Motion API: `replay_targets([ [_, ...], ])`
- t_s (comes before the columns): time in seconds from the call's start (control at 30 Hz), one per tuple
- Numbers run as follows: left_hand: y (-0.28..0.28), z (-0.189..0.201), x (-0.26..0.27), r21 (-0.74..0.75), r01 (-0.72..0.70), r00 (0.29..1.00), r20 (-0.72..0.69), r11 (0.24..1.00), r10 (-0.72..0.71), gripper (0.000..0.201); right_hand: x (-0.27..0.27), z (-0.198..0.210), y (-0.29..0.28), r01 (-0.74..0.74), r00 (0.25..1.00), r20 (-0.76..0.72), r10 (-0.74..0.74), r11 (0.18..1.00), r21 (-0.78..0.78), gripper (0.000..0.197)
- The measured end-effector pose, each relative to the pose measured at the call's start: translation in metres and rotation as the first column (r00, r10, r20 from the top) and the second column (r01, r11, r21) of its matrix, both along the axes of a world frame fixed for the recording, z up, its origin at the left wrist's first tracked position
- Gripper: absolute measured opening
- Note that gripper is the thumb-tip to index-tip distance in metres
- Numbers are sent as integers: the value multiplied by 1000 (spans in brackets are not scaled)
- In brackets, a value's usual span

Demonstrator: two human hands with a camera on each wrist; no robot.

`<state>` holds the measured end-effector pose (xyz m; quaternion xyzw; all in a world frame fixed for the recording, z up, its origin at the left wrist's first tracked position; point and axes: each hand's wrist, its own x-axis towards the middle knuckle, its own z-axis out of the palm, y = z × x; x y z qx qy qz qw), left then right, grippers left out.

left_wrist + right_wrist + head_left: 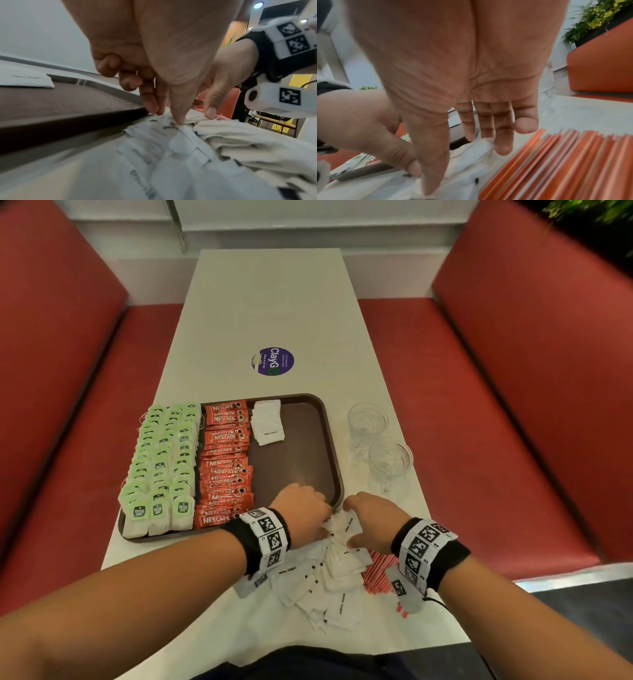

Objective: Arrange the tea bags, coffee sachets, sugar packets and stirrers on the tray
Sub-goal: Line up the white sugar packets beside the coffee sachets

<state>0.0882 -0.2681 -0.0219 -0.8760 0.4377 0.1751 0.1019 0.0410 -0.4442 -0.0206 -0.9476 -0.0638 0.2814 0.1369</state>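
I see the tray about two thirds filled. The tea bags lie in green rows along its left side, the coffee sachets fill the red column beside them, and a short stack of sugar packets sits at the far end of the next column. I judge the tea and coffee done, the sugar barely begun, and the stirrers not started; they lie in an orange bundle on the table, under my right wrist.

Most of the sugar is a loose pile on the table, just off the tray's near right corner. Both my hands are in its far end. My left hand has its fingertips pointed down, pinching at the topmost packets right against the tray's rim. My right hand has its thumb and fingers bent round a small bunch of packets from the other side, though how firmly it holds them I cannot tell.

The bare brown floor of the tray, from the sugar stack down to the near rim, is open room for the rest. The raised rim stands between the pile and that space, so I would have to lift packets over it. Two glass cups stand to the right of the tray, near enough to mind when I swing that way.
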Motion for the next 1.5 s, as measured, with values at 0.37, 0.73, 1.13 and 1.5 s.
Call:
replay_targets([
  [0.37, 1, 9, -11, 15, -104, 994, 44, 994, 103, 28, 4, 1, 10, 64, 994, 87, -62, 998, -27, 54],
  [0.73, 31, 6, 0, -327, -368, 916, -286, 870, 280, 23, 2, 12, 17, 149, 977, 121, -173, 971, 187, 14],
  [1.13, 63, 34, 19, -640, -398, 917, -252, 657, 309, 17, 11, 25, 44, 35, 957, 241, -161, 890, 454, 40],
  [1.5, 75, 40, 28, -752, -560, 814, -422, 349, 399, 15, 43, 22, 65, 17, 910, 363, -199, 894, 449, 13],
])
